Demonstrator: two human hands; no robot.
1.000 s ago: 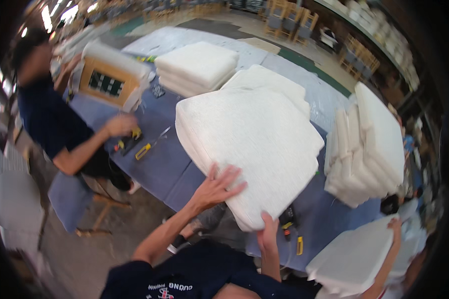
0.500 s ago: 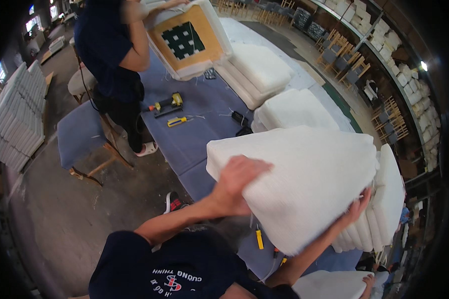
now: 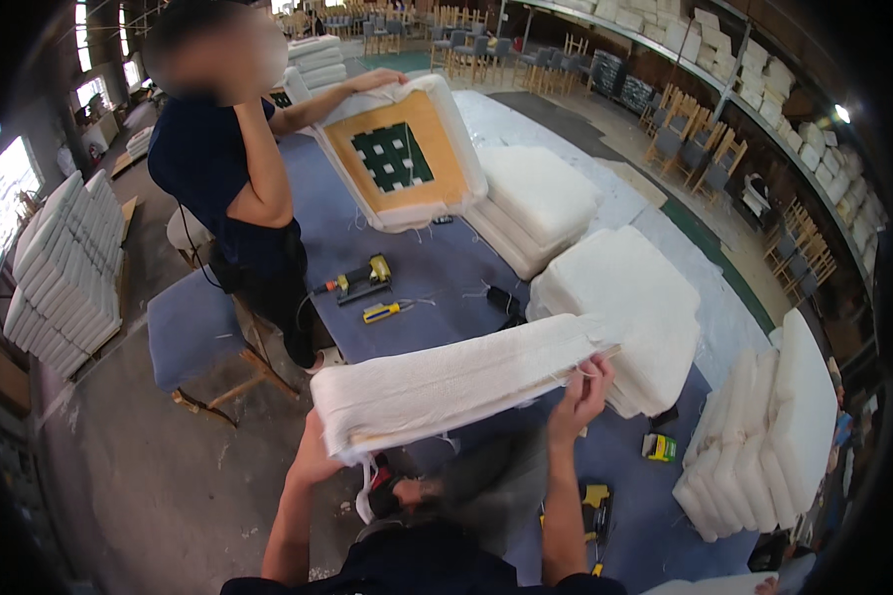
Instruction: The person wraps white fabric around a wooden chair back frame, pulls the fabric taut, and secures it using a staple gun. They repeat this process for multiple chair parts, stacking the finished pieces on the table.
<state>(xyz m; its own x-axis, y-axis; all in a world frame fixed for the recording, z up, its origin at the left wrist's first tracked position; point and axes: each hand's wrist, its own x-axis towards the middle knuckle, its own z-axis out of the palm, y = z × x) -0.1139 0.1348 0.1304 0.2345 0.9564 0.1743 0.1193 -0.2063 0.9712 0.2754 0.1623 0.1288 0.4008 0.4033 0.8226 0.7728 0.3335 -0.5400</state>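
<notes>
I hold a white fabric-covered seat cushion (image 3: 456,382) edge-on above the blue-covered table (image 3: 437,273). My left hand (image 3: 315,458) grips its near-left end from below, mostly hidden by the cushion. My right hand (image 3: 580,389) grips its right end, fingers curled over the edge. Loose white fabric strips hang from the left corner.
Across the table a person (image 3: 233,188) holds up a seat cushion (image 3: 399,154) showing its wooden underside with green webbing. A yellow-black power tool (image 3: 359,280) and a small yellow tool (image 3: 387,311) lie on the table. White cushion stacks (image 3: 630,307) sit right, far and left. A stool (image 3: 196,337) stands left.
I have turned the cushion from lying flat-faced toward me to edge-on and lifted it nearer. The view swung left. The other person raised their cushion higher.
</notes>
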